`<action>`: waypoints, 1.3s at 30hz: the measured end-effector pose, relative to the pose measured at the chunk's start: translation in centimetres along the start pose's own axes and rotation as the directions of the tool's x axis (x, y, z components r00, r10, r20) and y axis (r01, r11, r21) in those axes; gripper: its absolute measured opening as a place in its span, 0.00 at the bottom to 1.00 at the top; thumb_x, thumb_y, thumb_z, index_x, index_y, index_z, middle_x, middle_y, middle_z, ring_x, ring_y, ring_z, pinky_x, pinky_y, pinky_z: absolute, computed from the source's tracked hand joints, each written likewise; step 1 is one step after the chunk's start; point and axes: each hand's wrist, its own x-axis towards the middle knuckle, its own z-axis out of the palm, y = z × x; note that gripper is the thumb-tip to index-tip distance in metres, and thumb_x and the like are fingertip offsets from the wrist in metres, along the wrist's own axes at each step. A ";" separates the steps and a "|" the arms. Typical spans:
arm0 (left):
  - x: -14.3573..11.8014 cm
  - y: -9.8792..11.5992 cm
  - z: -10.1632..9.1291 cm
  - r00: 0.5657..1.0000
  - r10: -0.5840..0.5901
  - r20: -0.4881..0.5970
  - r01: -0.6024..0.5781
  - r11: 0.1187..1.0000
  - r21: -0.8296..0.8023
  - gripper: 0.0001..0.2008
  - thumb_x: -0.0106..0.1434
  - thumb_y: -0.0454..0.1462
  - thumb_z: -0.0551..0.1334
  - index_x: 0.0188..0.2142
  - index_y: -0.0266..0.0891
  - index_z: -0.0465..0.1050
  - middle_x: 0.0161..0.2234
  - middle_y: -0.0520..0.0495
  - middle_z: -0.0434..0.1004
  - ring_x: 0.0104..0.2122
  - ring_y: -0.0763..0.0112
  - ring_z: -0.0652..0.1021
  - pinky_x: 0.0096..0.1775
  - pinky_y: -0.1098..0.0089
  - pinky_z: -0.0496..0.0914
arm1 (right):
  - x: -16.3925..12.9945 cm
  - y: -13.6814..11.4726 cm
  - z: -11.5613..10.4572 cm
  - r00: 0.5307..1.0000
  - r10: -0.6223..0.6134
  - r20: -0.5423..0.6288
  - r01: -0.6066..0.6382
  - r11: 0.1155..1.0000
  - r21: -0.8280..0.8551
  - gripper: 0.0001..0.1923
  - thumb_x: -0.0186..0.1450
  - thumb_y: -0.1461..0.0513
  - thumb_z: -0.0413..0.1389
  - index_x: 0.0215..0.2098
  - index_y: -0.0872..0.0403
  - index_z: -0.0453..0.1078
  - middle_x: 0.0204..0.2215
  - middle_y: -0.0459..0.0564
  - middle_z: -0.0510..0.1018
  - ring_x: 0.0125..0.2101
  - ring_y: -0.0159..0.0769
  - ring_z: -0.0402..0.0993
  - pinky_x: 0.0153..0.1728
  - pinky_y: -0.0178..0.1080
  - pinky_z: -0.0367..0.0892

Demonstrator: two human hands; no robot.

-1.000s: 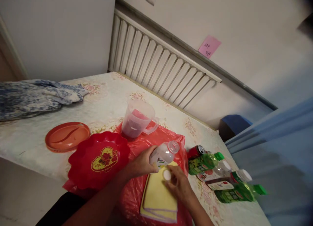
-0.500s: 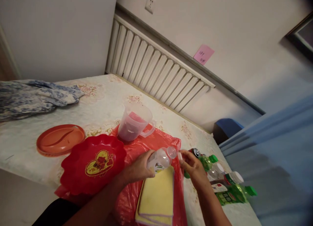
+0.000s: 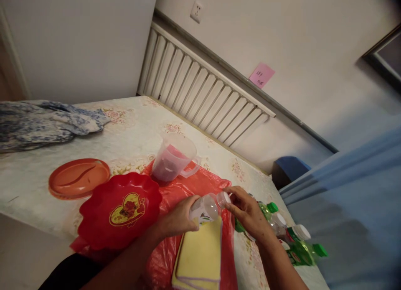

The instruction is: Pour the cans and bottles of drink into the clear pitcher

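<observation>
While left hand (image 3: 178, 218) grips tilted clear plastic bottle (image 3: 205, 207) above folded yellow cloth (image 3: 200, 252), right hand (image 3: 247, 210) fingers pinch white cap (image 3: 223, 199) at bottle mouth; clear measuring jug (image 3: 173, 157) behind bottle.

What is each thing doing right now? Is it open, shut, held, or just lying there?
Small clear bottle: tilted, held in left hand.
Bottle mouth: right hand fingers on it; cap hidden.
Clear jug: upright, no lid.
Red heart tray: flat on red plastic sheet.
Orange plate: flat on table.
Yellow cloths: folded, stacked.
Green-capped bottles: lying down, capped.
</observation>
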 end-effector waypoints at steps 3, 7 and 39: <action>0.1 -0.3 0.1 1.000 -0.003 0.004 0.003 1.000 -0.014 0.35 0.43 0.30 0.65 0.53 0.43 0.64 0.47 0.49 0.74 0.44 0.63 0.74 0.43 0.68 0.70 | -0.1 -0.2 -0.1 1.000 0.008 0.013 -0.008 1.000 -0.030 0.13 0.64 0.56 0.59 0.46 0.49 0.70 0.38 0.47 0.72 0.34 0.34 0.67 0.34 0.36 0.62; 0.1 -0.5 0.2 1.000 0.008 0.003 -0.008 1.000 -0.016 0.35 0.42 0.30 0.65 0.53 0.43 0.65 0.46 0.49 0.74 0.43 0.63 0.74 0.42 0.68 0.69 | -0.1 -0.5 0.0 0.999 0.040 0.011 -0.039 0.997 -0.063 0.13 0.63 0.56 0.59 0.45 0.50 0.71 0.37 0.47 0.73 0.33 0.34 0.66 0.33 0.36 0.61; 0.0 -0.4 0.3 0.999 -0.004 0.037 0.004 1.000 0.022 0.36 0.42 0.30 0.65 0.54 0.43 0.64 0.46 0.48 0.73 0.43 0.63 0.74 0.42 0.68 0.69 | -0.7 -0.4 -0.2 0.998 0.063 -0.013 -0.064 0.986 -0.153 0.17 0.60 0.56 0.62 0.47 0.51 0.74 0.34 0.48 0.76 0.32 0.35 0.69 0.34 0.37 0.64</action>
